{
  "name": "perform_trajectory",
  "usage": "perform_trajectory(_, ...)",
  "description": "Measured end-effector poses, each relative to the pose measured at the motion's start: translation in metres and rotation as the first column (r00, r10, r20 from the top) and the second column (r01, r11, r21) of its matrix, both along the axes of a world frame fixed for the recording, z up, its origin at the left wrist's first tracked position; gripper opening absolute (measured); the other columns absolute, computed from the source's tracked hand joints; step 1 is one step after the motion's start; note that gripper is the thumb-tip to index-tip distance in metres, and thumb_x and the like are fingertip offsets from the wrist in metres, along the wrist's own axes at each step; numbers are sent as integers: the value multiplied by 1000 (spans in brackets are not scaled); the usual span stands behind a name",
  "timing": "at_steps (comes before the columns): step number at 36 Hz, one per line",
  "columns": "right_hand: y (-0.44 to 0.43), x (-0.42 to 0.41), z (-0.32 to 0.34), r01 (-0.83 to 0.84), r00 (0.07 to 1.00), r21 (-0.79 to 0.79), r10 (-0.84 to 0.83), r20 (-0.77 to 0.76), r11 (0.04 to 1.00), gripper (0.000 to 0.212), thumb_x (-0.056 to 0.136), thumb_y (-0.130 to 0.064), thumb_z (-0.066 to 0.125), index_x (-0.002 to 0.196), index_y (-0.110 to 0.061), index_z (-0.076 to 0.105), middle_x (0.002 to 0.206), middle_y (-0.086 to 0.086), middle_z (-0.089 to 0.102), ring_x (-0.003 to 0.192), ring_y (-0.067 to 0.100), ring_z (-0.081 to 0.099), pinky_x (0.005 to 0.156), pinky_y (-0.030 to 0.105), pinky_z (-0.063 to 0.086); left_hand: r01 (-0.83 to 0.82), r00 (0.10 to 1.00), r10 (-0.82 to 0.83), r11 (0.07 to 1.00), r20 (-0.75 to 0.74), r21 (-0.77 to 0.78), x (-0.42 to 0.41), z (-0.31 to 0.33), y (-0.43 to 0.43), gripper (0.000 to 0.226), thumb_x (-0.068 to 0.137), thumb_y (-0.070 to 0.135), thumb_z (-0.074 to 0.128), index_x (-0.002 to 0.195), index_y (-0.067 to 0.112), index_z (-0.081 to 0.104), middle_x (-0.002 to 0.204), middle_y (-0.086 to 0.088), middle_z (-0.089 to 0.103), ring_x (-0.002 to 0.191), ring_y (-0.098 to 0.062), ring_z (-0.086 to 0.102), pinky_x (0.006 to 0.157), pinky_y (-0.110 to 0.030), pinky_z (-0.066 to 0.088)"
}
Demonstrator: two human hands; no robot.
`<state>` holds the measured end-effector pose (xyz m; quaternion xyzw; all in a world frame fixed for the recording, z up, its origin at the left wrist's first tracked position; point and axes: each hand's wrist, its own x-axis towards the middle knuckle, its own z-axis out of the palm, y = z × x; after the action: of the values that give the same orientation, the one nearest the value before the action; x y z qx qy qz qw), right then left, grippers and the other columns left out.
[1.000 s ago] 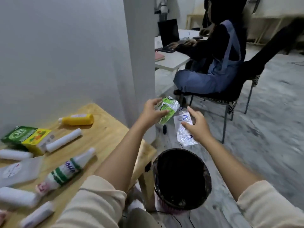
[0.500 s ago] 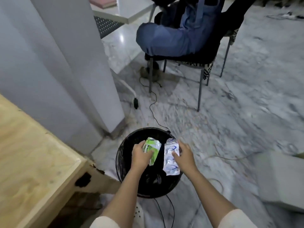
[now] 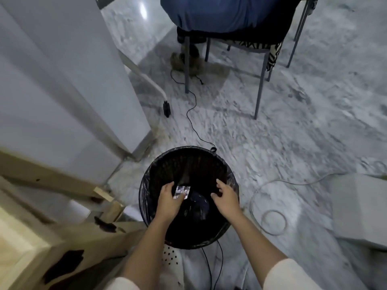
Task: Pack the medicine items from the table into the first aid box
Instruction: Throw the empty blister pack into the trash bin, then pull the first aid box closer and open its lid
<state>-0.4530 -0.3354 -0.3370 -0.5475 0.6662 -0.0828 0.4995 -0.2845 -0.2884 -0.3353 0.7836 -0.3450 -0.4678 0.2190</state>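
Marble floor, black bin (image 3: 155, 176), unreadable wrapper (image 3: 181, 192).

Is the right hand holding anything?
No, empty: the right hand hovers open over the black bin, fingers spread, nothing between them.

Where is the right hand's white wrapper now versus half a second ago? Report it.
Moved: the right hand is open and empty over the black bin; a wrapper lies inside.

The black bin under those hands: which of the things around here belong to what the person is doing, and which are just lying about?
In use:
left hand
right hand
small silvery printed wrapper by the left fingers
round black lined waste bin

Lying about:
thin black cable
coiled pale cable
metal-legged chair
wooden table
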Motion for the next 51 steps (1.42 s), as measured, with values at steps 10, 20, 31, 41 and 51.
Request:
perform_trajectory(10, -2, 0, 69, -62, 997, -90, 65, 34, 994, 53, 92, -14, 53, 142, -12, 35, 146, 11, 38, 133, 24, 40, 103, 25, 32, 59, 996, -54, 996, 74, -74, -5, 68, -2, 62, 97, 23, 57, 149, 3, 31, 156, -13, 29, 143, -27, 32, 112, -32, 27)
perform_trajectory(20, 6, -10, 197, -148, 987, -315, 159, 7, 937, 48, 90, -16, 53, 137, -9, 43, 143, 10, 44, 133, 26, 40, 109, 34, 32, 147, 976, -103, 962, 189, -231, -16, 207, 8, 60, 97, 27, 56, 148, 7, 33, 154, -11, 35, 141, -25, 35, 110, -29, 29)
perform_trajectory(31, 55, 48, 342, -379, 910, -592, 404, -97, 711, 51, 93, -21, 51, 141, -13, 36, 149, 7, 36, 136, 24, 35, 109, 31, 30, 248, 820, -1, 901, 572, -355, 55, 356, 94, 64, 98, 38, 52, 150, 8, 29, 156, -9, 31, 144, -23, 28, 114, -34, 25)
perform_trajectory(41, 161, 183, 416, -517, 716, -774, 680, -157, 366, 57, 90, -18, 56, 142, -10, 34, 149, 9, 36, 137, 22, 34, 111, 28, 25, 29, 611, 308, 912, 730, -408, 173, 425, 262, 62, 95, 37, 56, 145, 6, 37, 149, -12, 40, 139, -26, 34, 112, -33, 28)
perform_trajectory(51, 301, 319, 435, -551, 450, -829, 870, -200, 94, 53, 90, -17, 56, 140, -14, 38, 147, 5, 40, 127, 25, 46, 104, 27, 34, -228, 448, 499, 866, 742, -445, 254, 446, 459, 61, 95, 36, 55, 146, 8, 37, 155, -7, 34, 144, -21, 28, 113, -32, 23)
